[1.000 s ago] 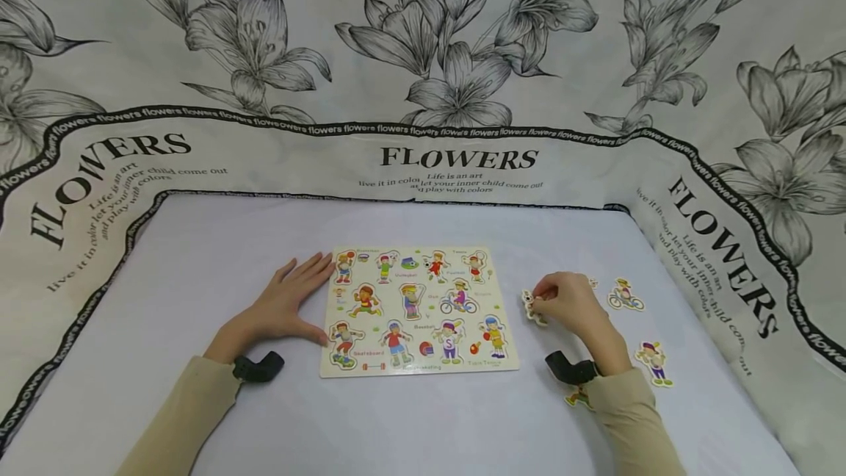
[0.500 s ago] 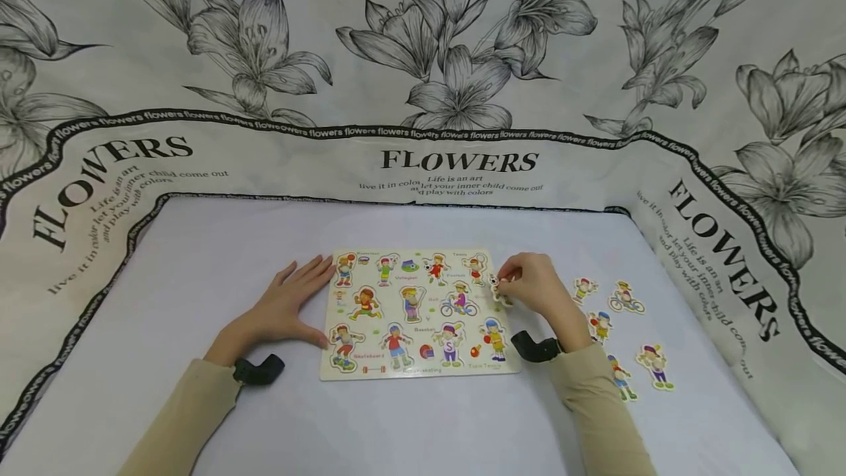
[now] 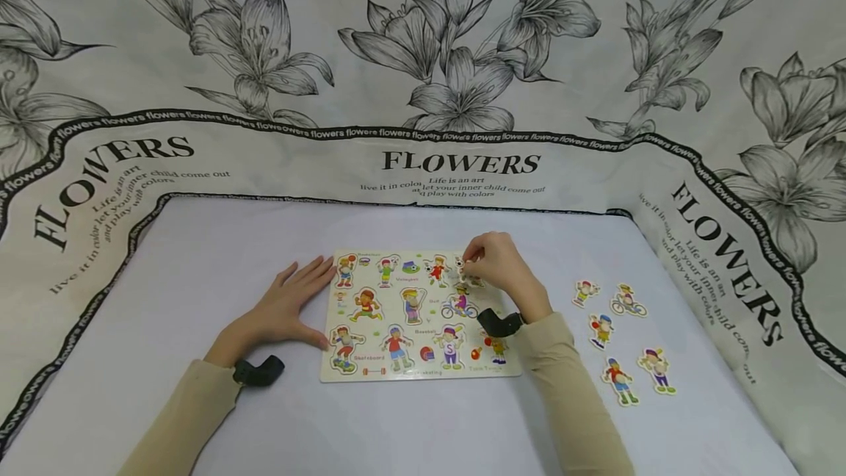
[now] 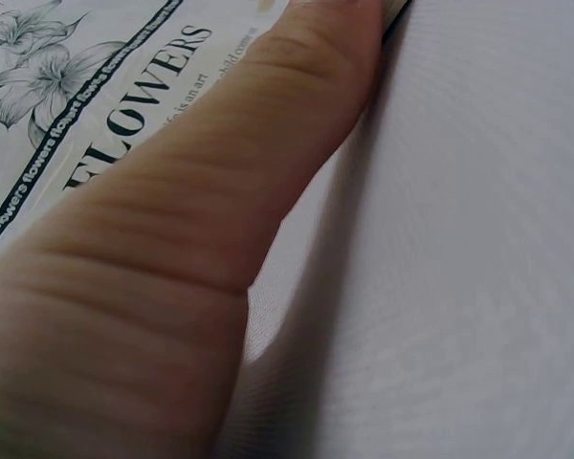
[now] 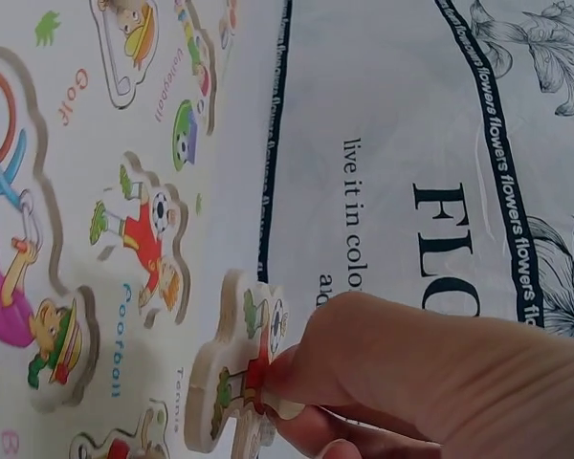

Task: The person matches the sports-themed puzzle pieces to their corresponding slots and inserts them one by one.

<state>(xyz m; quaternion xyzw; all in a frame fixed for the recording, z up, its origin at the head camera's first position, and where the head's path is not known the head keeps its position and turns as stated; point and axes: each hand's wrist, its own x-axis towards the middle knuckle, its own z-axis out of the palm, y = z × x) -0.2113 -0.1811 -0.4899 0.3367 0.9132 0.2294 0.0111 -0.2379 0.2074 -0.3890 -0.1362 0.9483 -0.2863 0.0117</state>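
A wooden puzzle board [image 3: 489,374] printed with sports figures lies flat on the white table. My left hand [image 3: 284,307] rests spread at its left side, with fingertips and thumb right at the edge; the thumb [image 4: 201,210] fills much of the left wrist view. Over the board's upper right corner, my right hand [image 3: 499,263] pinches a footballer puzzle piece [image 5: 258,320] in red with green shoes. In the right wrist view the piece is tilted off the board, near the footballer cutout [image 5: 143,234]. Fingers cover part of the piece.
Several loose puzzle pieces lie right of the board: a cyclist [image 3: 628,301], a small figure [image 3: 585,293], a blue-capped figure [image 3: 601,330], a skater-like figure [image 3: 620,380] and a baseball player [image 3: 657,370]. Flower-printed cloth [image 3: 456,167] rises behind the table.
My right hand has carried the footballer piece leftward from the table beside the board to over its upper right corner. Loose pieces beneath the right arm have come into view. The left hand stays put.
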